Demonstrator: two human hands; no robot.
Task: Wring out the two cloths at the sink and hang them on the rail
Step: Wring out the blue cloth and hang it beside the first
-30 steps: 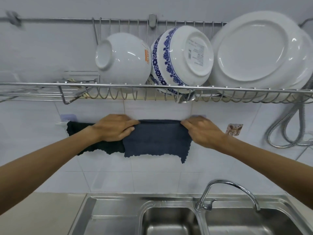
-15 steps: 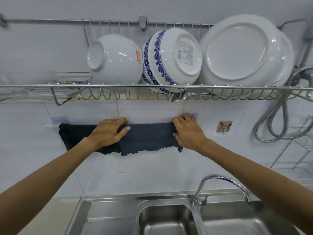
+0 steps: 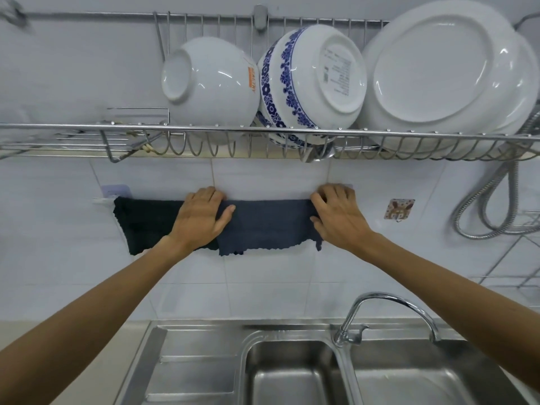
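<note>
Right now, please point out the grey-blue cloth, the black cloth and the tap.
grey-blue cloth (image 3: 271, 223): head view, middle of its front face.
black cloth (image 3: 149, 223): head view, its front face, left of the left hand.
tap (image 3: 388, 298): head view, top of its curved spout.

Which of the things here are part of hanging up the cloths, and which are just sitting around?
Part of the job:
black cloth
blue-grey cloth
rail
left hand
right hand
sink

Just there:
white bowl
blue-patterned bowl
white plates
dish rack
tap
hose
</note>
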